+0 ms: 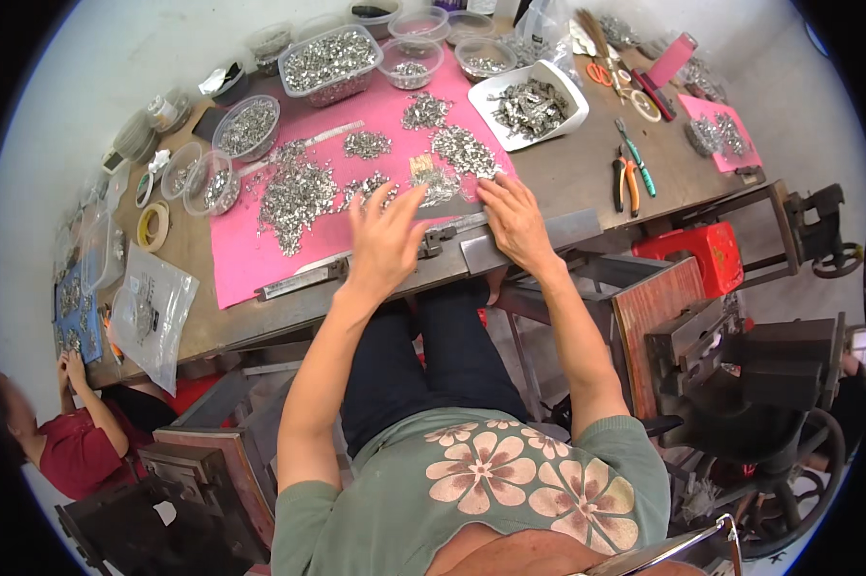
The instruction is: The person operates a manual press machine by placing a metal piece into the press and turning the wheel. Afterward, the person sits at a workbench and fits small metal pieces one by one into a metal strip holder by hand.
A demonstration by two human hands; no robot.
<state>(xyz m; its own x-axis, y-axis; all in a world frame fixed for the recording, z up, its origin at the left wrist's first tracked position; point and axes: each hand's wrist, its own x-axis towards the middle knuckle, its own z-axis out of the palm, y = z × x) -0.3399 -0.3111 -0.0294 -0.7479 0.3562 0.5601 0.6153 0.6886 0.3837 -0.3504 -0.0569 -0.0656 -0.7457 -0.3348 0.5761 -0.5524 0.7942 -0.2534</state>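
Note:
My left hand [385, 240] hovers over the front edge of a pink sheet [239, 248], its fingers apart and nothing seen in them. To its right my right hand [517, 221] has its fingers stretched out, fingertips at the sheet's edge beside a pile of small silvery metal parts [464, 151]. Any small piece beneath those fingertips is hidden. Between the hands, a metal bar with a dark block [437, 240] runs along the table edge. Thin metal pieces [440, 186] lie just beyond it. A larger heap of metal parts [297, 200] spreads left of my left hand.
Tubs of metal parts [329, 63] line the back, with a white tray [569, 108] of darker pieces. Pliers [626, 185] lie right, tape [153, 227] and a plastic bag [155, 305] left. A red stool [707, 257] and machine [740, 374] stand right. Another person [78, 432] sits far left.

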